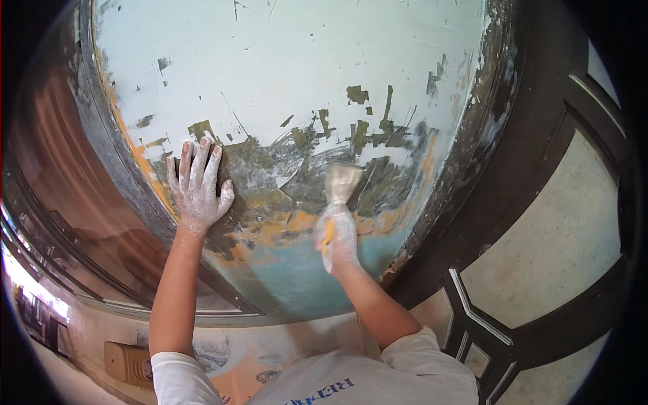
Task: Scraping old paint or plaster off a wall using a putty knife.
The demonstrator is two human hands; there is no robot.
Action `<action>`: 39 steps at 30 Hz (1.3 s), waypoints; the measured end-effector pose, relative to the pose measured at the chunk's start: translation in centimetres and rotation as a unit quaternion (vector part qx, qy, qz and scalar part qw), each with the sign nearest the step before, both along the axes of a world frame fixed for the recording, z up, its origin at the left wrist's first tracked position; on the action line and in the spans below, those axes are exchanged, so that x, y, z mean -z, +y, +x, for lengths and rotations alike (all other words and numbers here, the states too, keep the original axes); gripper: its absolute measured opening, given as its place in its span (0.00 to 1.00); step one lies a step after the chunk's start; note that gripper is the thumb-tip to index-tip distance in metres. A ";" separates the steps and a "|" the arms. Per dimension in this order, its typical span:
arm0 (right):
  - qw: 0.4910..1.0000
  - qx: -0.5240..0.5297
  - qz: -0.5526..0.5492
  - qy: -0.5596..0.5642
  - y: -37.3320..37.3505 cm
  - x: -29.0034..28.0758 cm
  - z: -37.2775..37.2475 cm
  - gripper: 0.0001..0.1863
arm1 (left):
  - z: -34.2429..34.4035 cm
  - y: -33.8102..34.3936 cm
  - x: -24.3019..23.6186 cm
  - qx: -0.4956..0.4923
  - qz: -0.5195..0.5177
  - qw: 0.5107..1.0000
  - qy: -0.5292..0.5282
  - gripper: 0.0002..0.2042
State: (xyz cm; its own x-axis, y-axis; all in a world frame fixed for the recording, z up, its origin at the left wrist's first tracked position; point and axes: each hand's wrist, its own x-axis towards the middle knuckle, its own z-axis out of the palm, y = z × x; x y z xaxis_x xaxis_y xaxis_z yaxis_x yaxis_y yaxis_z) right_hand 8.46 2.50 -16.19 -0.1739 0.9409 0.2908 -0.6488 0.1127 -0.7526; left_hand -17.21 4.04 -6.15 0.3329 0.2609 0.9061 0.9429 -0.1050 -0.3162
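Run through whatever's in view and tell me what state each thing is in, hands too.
Left hand: fingers spread against the panel, dusted white.
Right hand: closed around the scraper, also whitened.
Scraper: held, blurred; blade contact unclear.
Panel: pale coat patchy, dark and orange areas showing.
Right edge trim: worn, paint-flecked.

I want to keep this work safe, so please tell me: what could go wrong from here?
The scraper in the right hand could slip and gouge the patchy wall. The bare left hand, dusted white and spread against the wall, might slide, or be nicked if the scraper strays.
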 end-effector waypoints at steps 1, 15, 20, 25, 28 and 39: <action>0.988 0.062 -0.014 0.141 0.3 -0.1 0.2 0.12 | 0.0 0.0 0.0 0.002 0.004 1.000 0.002 0.27; 1.000 -0.029 0.006 0.002 -0.5 1.4 3.3 0.19 | 0.0 0.0 -0.1 -0.002 0.001 1.000 0.005 0.28; 0.990 0.103 0.022 -0.096 -0.3 3.3 5.7 0.14 | 0.9 -0.2 -0.4 0.003 -0.015 1.000 -0.013 0.29; 0.978 0.011 -0.004 -0.210 -2.9 0.7 3.8 0.06 | 2.0 -0.3 -1.3 0.004 -0.014 0.999 -0.028 0.30; 0.956 -0.055 -0.004 -0.287 -2.1 2.0 1.9 0.06 | 2.3 0.0 -1.0 0.013 -0.010 0.999 -0.028 0.29; 0.959 -0.173 -0.038 -0.221 -1.0 1.9 -1.7 0.11 | 1.6 0.2 -0.4 0.029 -0.003 0.999 -0.030 0.27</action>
State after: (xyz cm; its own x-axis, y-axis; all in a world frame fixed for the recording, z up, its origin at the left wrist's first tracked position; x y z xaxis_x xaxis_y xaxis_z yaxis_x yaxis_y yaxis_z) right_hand 6.71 1.49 -18.05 -0.5698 0.8203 0.0501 -0.2538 -0.1177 -0.9601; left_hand -15.56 4.27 -5.77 0.2931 0.2473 0.9236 0.9522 -0.1621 -0.2588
